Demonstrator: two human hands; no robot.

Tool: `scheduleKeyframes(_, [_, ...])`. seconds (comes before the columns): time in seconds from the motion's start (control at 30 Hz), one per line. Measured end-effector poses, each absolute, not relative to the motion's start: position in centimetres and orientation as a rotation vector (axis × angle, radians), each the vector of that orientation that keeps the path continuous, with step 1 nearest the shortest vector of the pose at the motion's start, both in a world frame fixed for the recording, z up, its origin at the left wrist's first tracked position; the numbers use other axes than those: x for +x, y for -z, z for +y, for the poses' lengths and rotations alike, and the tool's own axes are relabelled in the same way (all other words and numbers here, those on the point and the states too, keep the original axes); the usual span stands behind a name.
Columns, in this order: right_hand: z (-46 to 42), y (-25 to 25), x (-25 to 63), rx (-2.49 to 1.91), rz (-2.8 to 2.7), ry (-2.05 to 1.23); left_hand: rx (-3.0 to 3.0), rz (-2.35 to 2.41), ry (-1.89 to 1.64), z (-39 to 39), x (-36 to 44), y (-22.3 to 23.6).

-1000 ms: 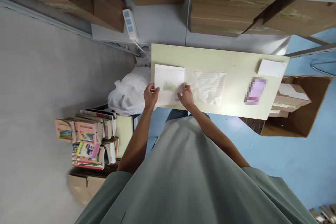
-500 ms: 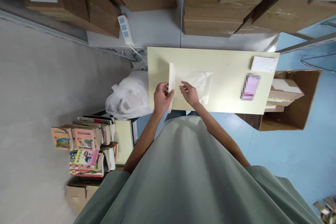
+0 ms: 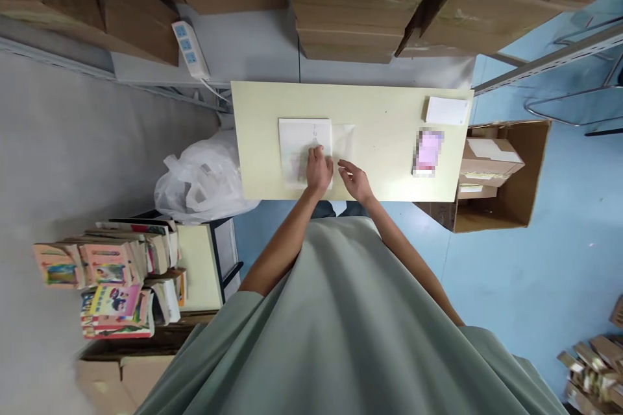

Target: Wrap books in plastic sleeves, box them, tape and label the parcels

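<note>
A white book (image 3: 294,142) with faint print on its cover lies flat on the pale yellow tabletop. From under its right edge extends a thin, translucent white sheet (image 3: 344,136). My left hand (image 3: 319,170) rests on the book's lower right part, fingers laid on the cover and holding nothing. Just right of the book, my right hand (image 3: 356,181) is over the lower end of the sheet. Its fingers are apart and slightly bent, and no object shows between them. Whether its fingertips touch the sheet, I cannot tell.
On the table's (image 3: 389,162) right side lie a pixelated pink item (image 3: 428,152) and a white stack (image 3: 446,111). White plastic bags (image 3: 202,175) sit at the left. Beyond are a power strip (image 3: 191,50) and cardboard boxes (image 3: 350,26). Piled books (image 3: 111,272) stand lower left; an open carton (image 3: 528,175) is right.
The book, held upright by my left hand before, now lies flat to the left, covering part of the sheet. My left hand has moved onto its cover. The camera view has shifted right.
</note>
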State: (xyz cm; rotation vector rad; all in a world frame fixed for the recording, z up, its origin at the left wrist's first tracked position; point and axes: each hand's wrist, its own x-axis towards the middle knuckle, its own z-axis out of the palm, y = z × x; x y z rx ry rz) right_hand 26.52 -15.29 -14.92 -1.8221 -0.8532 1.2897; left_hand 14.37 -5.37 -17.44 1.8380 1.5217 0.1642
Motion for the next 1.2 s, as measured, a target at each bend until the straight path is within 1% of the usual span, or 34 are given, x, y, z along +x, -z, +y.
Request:
scheduleKeyframes(0.13, [-15.8, 15.9, 27.2, -1.830, -0.899, -1.291, 1.836, 1.521, -0.184, -4.4, 11.6, 17.3])
scheduleKeyframes(0.23, [-15.2, 16.9, 27.1, -1.808, -0.954, -1.318, 1.812, 1.721, -0.190, -3.0, 7.4, 16.7])
scheduleKeyframes(0.3, [-14.5, 17.6, 26.7, -1.783, -1.006, -1.353, 1.719, 1.853, -0.086, -2.1, 4.7, 16.2])
scheduleKeyframes(0.37, [-13.9, 18.2, 26.0, -1.787, -1.063, -1.400, 1.618, 1.884, 0.077, -1.4, 2.8, 15.8])
scheduleKeyframes(0.43, [-13.4, 18.6, 25.3, -1.818, -1.120, -1.445, 1.535, 1.871, 0.204, -1.0, 2.0, 15.5])
scheduleKeyframes(0.5, [-13.3, 18.9, 24.8, -1.846, -1.170, -1.467, 1.476, 1.875, 0.258, -0.7, 2.1, 15.2])
scheduleKeyframes(0.63, [-13.5, 19.1, 24.7, -1.857, -1.237, -1.472, 1.513, 1.913, 0.190, -0.5, 3.2, 13.5])
scheduleKeyframes(0.8, [-13.5, 18.7, 25.7, -1.820, -1.137, -1.530, 1.778, 1.709, -0.117, -3.3, 6.1, 9.5])
scheduleKeyframes(0.9, [-14.0, 17.4, 27.0, -1.761, -1.007, -1.468, 1.823, 1.609, -0.275, -6.0, 9.7, 8.2])
scheduleKeyframes(1.03, [-15.9, 14.5, 30.2, -1.673, -0.852, -1.323, 1.821, 1.564, -0.329, -8.9, 15.1, 8.6])
scheduleKeyframes(1.2, [-18.3, 12.4, 33.9, -1.696, -0.725, -1.157, 1.904, 1.383, -0.179, -10.6, 20.3, 10.4])
